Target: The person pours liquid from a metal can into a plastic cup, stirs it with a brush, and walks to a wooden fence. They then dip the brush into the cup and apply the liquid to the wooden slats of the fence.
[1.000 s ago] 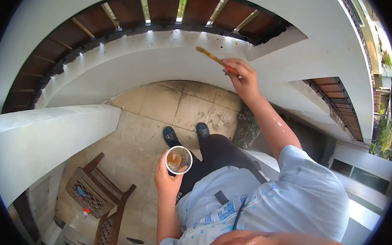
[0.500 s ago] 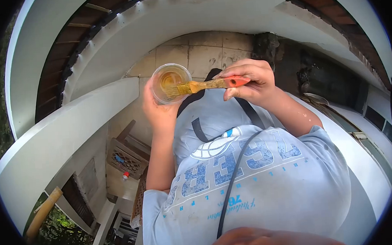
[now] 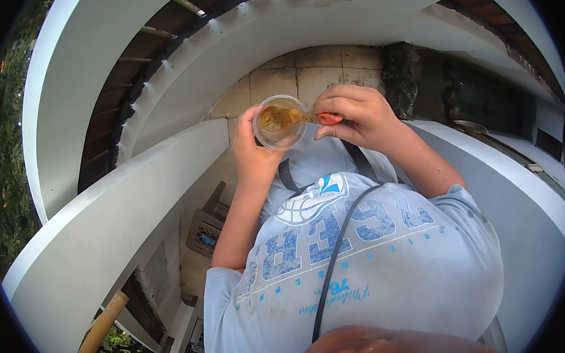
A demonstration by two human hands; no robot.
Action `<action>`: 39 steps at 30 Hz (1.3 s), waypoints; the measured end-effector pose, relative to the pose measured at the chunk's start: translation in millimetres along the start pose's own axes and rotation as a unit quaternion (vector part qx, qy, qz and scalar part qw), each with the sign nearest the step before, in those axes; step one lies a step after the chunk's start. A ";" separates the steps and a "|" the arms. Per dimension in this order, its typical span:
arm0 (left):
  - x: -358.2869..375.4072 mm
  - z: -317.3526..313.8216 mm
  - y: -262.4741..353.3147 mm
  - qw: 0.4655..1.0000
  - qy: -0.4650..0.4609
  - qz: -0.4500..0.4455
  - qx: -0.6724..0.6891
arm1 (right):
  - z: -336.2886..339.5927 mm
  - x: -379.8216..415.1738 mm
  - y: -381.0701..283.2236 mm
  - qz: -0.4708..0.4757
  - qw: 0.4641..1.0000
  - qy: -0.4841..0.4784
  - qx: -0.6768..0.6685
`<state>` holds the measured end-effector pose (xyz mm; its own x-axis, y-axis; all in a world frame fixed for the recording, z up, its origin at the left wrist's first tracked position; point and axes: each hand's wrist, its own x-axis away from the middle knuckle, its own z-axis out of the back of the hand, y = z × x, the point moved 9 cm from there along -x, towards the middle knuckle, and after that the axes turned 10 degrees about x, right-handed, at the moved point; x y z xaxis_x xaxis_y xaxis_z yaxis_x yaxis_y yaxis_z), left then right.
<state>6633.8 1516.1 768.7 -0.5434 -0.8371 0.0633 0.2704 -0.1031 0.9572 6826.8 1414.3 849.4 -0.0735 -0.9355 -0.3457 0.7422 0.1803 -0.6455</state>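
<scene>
My left hand [image 3: 250, 143] is wrapped around the side of a clear plastic cup [image 3: 260, 134], which holds an amber-yellow liquid. In my right hand [image 3: 356, 116] is a paintbrush [image 3: 328, 118], gripped by its red-ended handle. The brush's bristles dip inside the cup, and the ferrule lies across its right rim. Both hands are close together in front of my chest, and my right fingers stay just outside the cup.
A curved white wall [image 3: 123, 185] passes on my left, with another low white wall [image 3: 506, 171] on the right. Floor tiles [image 3: 319, 82] lie beyond my hands. A brown wooden piece of furniture [image 3: 207, 225] stands below at left, and a bamboo pole [image 3: 102, 330] leans farther left.
The brush has gone deeper into the cup, and its handle now looks shorter. Both the cup and my view have shifted, with the cup farther right in view.
</scene>
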 end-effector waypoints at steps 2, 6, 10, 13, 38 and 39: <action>-5.4 37.7 3.9 0.998 -0.029 -0.049 -0.017 | -24.5 -18.0 -24.8 -0.020 1.000 0.003 0.012; -7.8 109.9 -6.0 0.997 -0.062 -0.051 0.013 | -64.0 -48.4 -83.9 -0.051 0.998 0.023 0.030; -11.6 152.6 -17.4 0.992 -0.116 -0.039 0.044 | -80.5 -71.1 -142.6 -0.096 0.983 0.020 0.156; -13.0 160.6 -15.9 0.984 -0.164 -0.038 0.065 | -91.9 -58.9 -158.0 -0.139 0.982 0.046 0.120; 14.9 157.1 9.6 0.944 -0.294 -0.068 0.137 | -93.1 -4.4 -252.8 -0.121 0.937 0.278 0.173; 13.3 156.3 13.7 0.944 -0.293 -0.070 0.132 | -88.4 -3.2 -252.0 -0.114 0.935 0.288 0.174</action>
<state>6506.0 1587.6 826.7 -0.9266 -0.3760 0.0018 -0.0025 0.0109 0.9999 6581.1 1398.7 953.0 -0.5276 -0.6002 -0.6011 0.8285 -0.2074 -0.5202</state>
